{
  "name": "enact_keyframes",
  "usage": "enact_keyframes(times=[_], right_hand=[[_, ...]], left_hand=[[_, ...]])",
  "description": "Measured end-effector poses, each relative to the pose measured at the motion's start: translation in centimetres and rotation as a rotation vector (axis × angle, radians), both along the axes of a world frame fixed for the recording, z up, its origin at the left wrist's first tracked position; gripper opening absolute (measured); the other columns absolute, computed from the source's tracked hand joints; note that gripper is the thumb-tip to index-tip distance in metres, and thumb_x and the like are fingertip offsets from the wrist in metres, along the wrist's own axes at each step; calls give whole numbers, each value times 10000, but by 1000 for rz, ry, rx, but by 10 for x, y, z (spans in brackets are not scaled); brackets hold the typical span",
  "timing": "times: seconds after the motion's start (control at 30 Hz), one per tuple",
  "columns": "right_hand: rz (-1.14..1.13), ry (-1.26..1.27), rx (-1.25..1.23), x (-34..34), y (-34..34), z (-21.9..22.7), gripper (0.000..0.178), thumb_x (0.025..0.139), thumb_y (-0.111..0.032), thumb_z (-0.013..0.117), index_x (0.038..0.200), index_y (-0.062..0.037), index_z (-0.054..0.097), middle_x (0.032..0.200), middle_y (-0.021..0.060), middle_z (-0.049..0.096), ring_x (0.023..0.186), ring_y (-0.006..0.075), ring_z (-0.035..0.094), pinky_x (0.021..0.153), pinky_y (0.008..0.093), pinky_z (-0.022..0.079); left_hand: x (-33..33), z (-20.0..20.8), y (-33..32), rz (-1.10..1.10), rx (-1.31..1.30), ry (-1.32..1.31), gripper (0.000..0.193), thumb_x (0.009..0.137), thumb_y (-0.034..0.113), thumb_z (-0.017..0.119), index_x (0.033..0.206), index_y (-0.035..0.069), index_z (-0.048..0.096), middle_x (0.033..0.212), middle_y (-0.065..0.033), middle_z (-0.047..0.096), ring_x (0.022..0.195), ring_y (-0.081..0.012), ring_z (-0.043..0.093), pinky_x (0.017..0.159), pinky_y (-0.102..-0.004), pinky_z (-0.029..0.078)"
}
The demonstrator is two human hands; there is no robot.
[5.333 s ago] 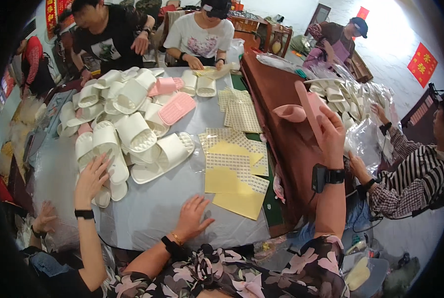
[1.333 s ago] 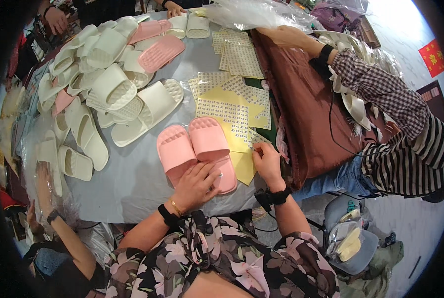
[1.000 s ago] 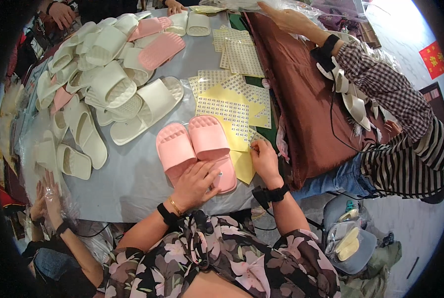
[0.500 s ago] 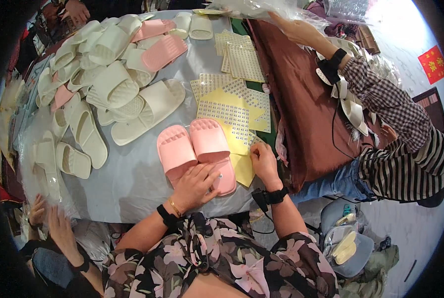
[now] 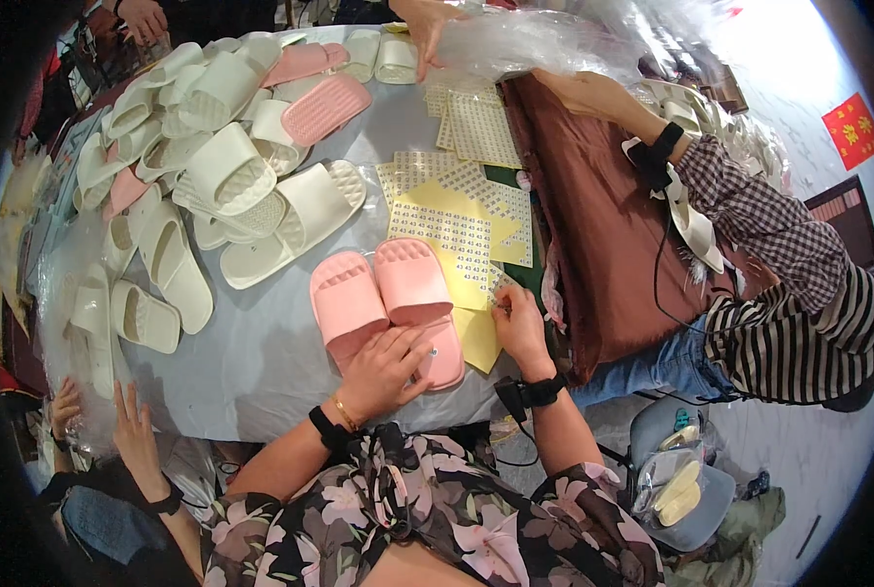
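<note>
A pair of pink slippers (image 5: 351,311) lies side by side in front of me, toes pointing away. My left hand (image 5: 386,370) lies over their near ends with its fingers stretched out, hiding part of the footbeds. A small round sticker (image 5: 435,351) shows on the right slipper's heel. To the right of the pair, my right hand (image 5: 521,321) has its thumb and fingers pinched at the edge of a small sticker sheet (image 5: 496,278). Under and beyond it spread several yellow and white sticker sheets (image 5: 442,223) printed with rows of numbers.
Cream slippers (image 5: 224,166) and a few pink ones (image 5: 327,106) are heaped at the far left of the grey-covered table (image 5: 251,362). A brown cloth-covered surface (image 5: 603,235) adjoins on the right. Co-workers' hands (image 5: 135,445) handle clear plastic (image 5: 544,44) at the left and far edges.
A co-worker's hand has come in at the far edge, and the clear plastic there has spread. The left co-worker's hand has shifted slightly. My own hands and the pink slippers hardly move.
</note>
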State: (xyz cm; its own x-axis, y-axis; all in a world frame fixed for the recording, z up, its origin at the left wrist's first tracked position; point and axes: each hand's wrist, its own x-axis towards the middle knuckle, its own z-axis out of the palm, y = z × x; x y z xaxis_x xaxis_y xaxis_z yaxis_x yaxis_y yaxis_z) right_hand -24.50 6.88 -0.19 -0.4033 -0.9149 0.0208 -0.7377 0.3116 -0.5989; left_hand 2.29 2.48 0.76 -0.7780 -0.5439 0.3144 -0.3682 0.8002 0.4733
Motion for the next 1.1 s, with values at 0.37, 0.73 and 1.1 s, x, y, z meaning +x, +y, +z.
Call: enact_keyframes(times=[0.37,0.73,1.1], right_hand=[[-24,-22,-31,-2,4,1,220,799,-49,650,998,-57,559,1000,201,566,907,408,597,770,452,501],[-18,-56,-124,-3,8,8,192,783,-14,621,969,-32,576,940,179,579,817,319,615,718,387,506],[22,-16,-150,3,11,11,137,782,-16,651,913,-20,610,923,169,575,764,310,610,704,381,509]], left_hand=[[0,3,2,-13,-1,6,527,782,328,724,1230,94,576,1295,-115,545,1196,-294,514,1000,-423,416],[4,-6,4,-14,-5,17,517,819,353,686,1239,72,575,1292,-132,541,1212,-298,505,1011,-419,420],[5,-2,3,-12,4,25,532,807,357,697,1236,66,578,1294,-133,544,1213,-301,504,1007,-435,420]])
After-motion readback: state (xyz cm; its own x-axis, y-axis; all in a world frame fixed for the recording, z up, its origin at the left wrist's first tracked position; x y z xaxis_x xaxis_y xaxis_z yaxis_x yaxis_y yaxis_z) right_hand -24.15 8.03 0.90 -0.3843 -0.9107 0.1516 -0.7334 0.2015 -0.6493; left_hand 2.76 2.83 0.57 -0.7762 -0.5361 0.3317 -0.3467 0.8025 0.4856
